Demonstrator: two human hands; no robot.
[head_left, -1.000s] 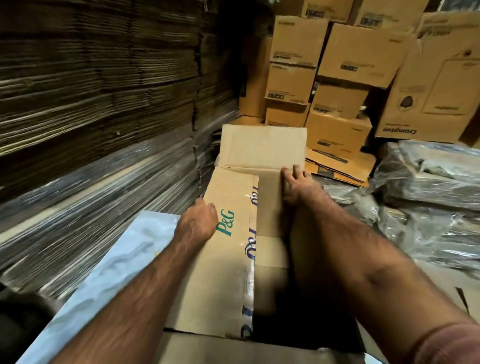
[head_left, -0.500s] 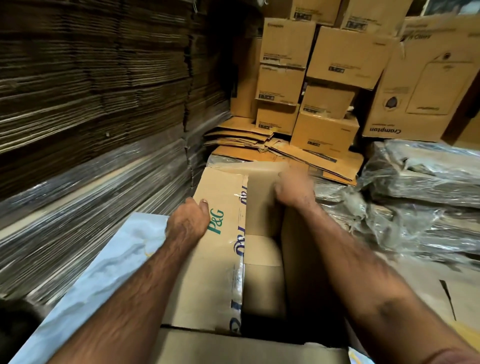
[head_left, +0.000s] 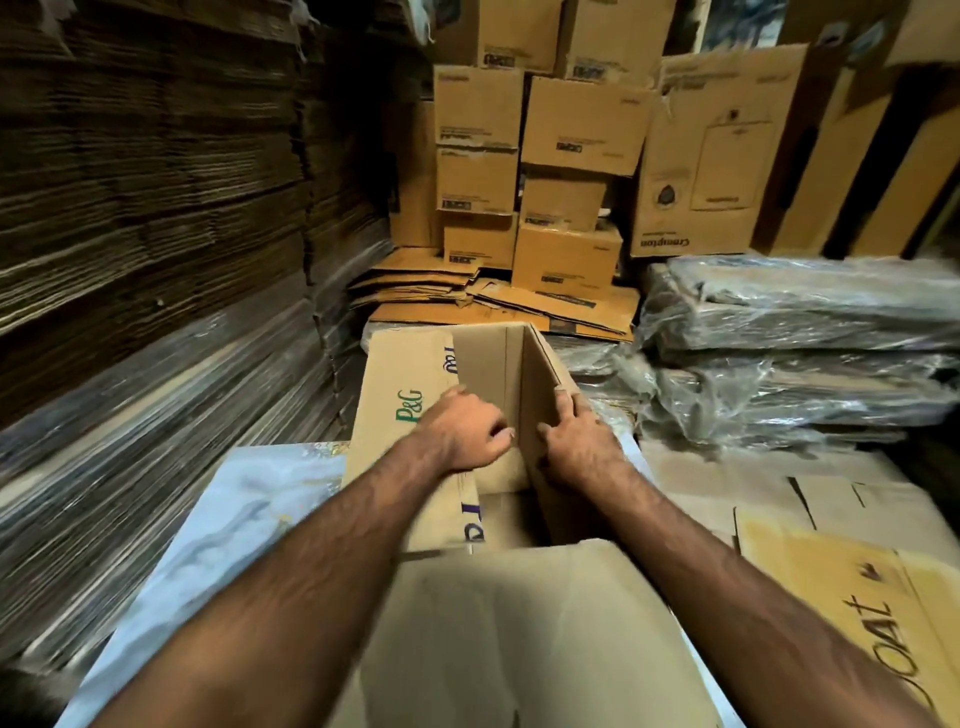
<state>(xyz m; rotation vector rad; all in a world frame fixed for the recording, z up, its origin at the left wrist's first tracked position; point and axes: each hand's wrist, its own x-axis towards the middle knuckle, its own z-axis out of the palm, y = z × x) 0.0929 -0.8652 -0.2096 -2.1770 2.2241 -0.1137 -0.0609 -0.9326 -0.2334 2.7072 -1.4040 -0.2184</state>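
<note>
Both hands sit at the P&G carton (head_left: 395, 374): your right hand (head_left: 579, 447) grips its right wall; your left hand (head_left: 465, 434) curls at the left flap, grasp unclear.

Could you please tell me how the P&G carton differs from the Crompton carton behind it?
The P&G carton is open, its inside showing; the Crompton carton looks closed. The left hand and right hand are on the P&G carton; the Crompton carton stands untouched, its lettering upside down. Both are brown cardboard.

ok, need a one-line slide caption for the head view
Right hand grips the right wall of an open cardboard box; left hand sits at its P&G flap, stacked cartons behind.
</note>
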